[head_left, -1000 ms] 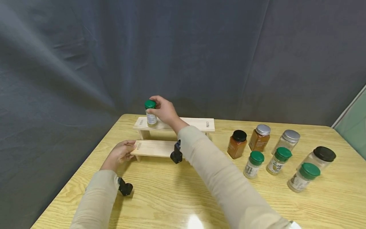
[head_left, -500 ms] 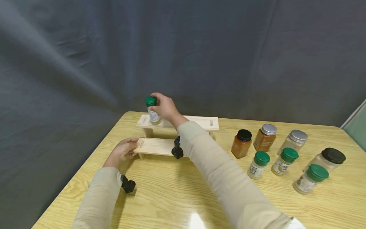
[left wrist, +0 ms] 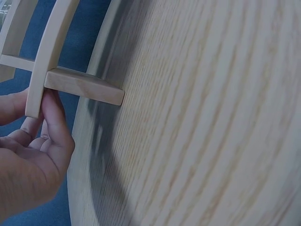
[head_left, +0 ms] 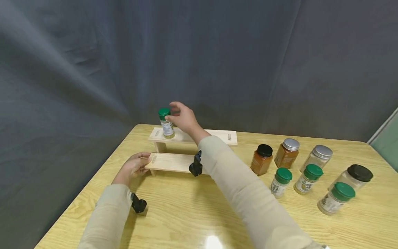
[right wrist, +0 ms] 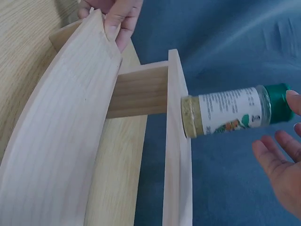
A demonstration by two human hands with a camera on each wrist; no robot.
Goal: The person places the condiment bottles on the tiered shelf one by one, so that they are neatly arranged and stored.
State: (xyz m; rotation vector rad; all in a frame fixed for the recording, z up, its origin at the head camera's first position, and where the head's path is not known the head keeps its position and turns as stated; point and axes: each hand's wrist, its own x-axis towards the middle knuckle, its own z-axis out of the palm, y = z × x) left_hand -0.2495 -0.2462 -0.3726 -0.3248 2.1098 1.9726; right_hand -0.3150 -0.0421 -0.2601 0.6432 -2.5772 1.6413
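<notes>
Jar [head_left: 168, 129], one, green lid: upright on the upper shelf [head_left: 216, 133], toward its 9 o'clock end. From the right hand [head_left: 185, 120] it lies at 9 o'clock, just beside.

Right hand: well spread, nothing gripped. Fingers stand clear of the jar; thumb tip at the lid, touching or just in front, cannot tell which.

Left hand [head_left: 134, 167]: between 7 and 8 o'clock from the jar. Fingers closed in a pinch on the 9 o'clock end of the lower shelf [head_left: 171, 162], thumb on top, fingers beneath.

Lower shelf: at 6 o'clock from the upper shelf, pale wood, same as its mate.

Also on the table [head_left: 174, 214], near 4 o'clock from the right hand: two orange jars [head_left: 261, 164], one black-lidded, one silver-lidded; two clear jars [head_left: 315, 160], likewise; three small green-lidded jars [head_left: 278, 188], on the group's 6 o'clock side.
</notes>
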